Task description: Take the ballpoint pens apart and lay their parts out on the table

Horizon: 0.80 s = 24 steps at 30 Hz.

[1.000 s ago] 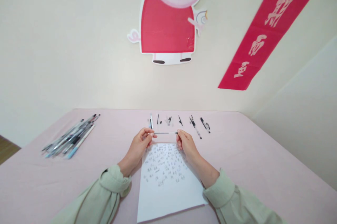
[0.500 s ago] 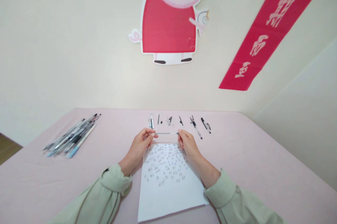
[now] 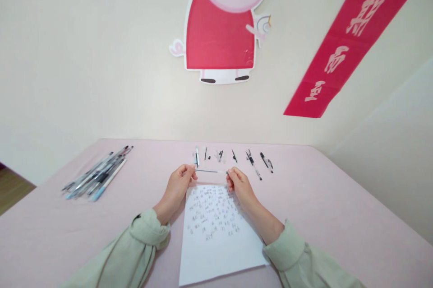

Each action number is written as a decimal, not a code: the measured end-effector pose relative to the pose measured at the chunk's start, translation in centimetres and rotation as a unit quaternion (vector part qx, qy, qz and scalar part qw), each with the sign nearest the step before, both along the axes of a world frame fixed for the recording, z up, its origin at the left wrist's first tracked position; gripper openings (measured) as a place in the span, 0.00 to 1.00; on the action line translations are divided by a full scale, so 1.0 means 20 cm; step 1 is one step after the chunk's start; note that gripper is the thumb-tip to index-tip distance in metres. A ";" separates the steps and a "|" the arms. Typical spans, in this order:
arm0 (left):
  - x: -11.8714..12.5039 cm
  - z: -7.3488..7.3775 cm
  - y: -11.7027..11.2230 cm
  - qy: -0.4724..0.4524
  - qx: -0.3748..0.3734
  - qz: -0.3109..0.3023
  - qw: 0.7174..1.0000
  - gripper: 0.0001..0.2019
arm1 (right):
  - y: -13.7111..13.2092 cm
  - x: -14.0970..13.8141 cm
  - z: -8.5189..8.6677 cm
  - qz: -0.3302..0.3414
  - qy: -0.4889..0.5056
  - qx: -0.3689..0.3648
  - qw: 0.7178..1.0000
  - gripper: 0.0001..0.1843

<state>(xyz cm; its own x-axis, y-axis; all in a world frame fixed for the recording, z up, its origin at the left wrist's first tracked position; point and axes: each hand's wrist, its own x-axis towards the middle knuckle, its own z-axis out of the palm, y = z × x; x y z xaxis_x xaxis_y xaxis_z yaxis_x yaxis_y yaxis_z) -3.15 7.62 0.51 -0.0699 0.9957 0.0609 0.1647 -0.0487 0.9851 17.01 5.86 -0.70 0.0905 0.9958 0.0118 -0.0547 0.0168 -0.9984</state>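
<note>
A thin pen refill (image 3: 207,171), dark along most of its length and clear towards the right, stretches level between my hands. My left hand (image 3: 181,183) pinches its left end with thumb and fingers. At the other end, the fingers of my right hand (image 3: 239,183) are closed on the refill's tip. Both hands are just above the top edge of a sheet of paper (image 3: 219,256) covered in small handwriting on its upper half. Beyond them lies a row of pen parts (image 3: 219,155), including dark tubes, small caps and clear pieces.
A pile of pens (image 3: 98,175) lies on the left of the pink tablecloth (image 3: 338,216). Towards the right of the row are a black pen (image 3: 253,164) and more dark pen pieces (image 3: 266,162). The wall (image 3: 142,107) rises behind the table's far edge.
Both hands have shifted slightly left relative to the table, still holding the refill at its ends. The whole view has moved a little.
</note>
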 end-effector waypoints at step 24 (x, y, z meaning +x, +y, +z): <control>-0.26 -0.11 0.45 0.277 0.131 0.078 0.949 0.15 | 0.01 0.00 -0.01 0.000 0.031 -0.014 0.999 0.16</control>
